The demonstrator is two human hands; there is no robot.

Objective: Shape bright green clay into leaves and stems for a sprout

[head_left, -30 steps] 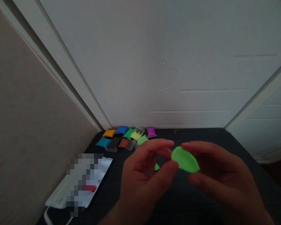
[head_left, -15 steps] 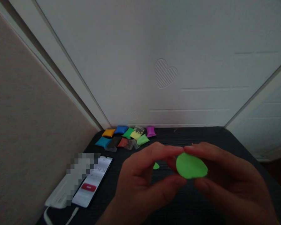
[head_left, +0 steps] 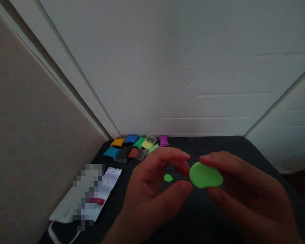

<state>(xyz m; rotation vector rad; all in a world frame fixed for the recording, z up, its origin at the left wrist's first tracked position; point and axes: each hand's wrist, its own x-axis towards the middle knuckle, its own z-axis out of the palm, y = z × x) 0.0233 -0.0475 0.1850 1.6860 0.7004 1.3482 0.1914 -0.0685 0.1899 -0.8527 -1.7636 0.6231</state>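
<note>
A flattened, teardrop-shaped piece of light green modelling clay [head_left: 205,175] is held up above the dark table. My right hand [head_left: 251,193] pinches it between the fingertips on top and the thumb underneath. To its left, my left hand [head_left: 155,189] has its thumb and index finger spread apart around a gap. Its fingertips are close to the clay's left edge; whether one touches it from behind, I cannot tell. On the table behind my left hand lies a smaller green teardrop of clay [head_left: 168,178].
Several coloured packets, among them blue [head_left: 131,139], orange [head_left: 118,142] and purple [head_left: 164,141], lie at the back of the dark table [head_left: 208,144] by the white panel. A phone [head_left: 112,179] rests at the left next to a white, partly blurred object [head_left: 63,206] with a cable.
My left thumb and fingers have come off the clay and moved slightly left and apart. My right hand still holds the clay, a little higher and further left. The small teardrop is now fully visible.
</note>
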